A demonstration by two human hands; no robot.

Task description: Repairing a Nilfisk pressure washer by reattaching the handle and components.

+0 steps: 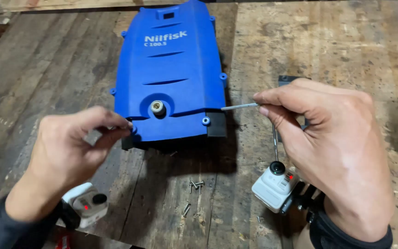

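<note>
One blue plastic housing [169, 69] lies flat on the workbench in front of me, its long axis running away from me, with one brass-coloured fitting [157, 108] poking up through a round recess near the edge closest to me. My left hand [70, 152] is at the housing's near left corner, thumb and forefinger pinched together right at a small blue screw boss [133, 129]; whatever sits between the fingertips is too small to make out. My right hand [332, 143] is closed around one thin metal rod [239, 106], held between thumb and forefinger, its tip pointing left toward the housing's near right corner without touching it.

Between my hands, closer to me, a small scatter of loose screws [193, 193] rests on the wood; I count about five, though they overlap. There are two small white cameras, one strapped at each wrist: the left one [88, 205] and the right one [276, 184]. A dark metal piece [287, 79] shows just beyond my right knuckles.

The workbench [309, 41] is worn wooden boards, scuffed and stained grey-brown.
</note>
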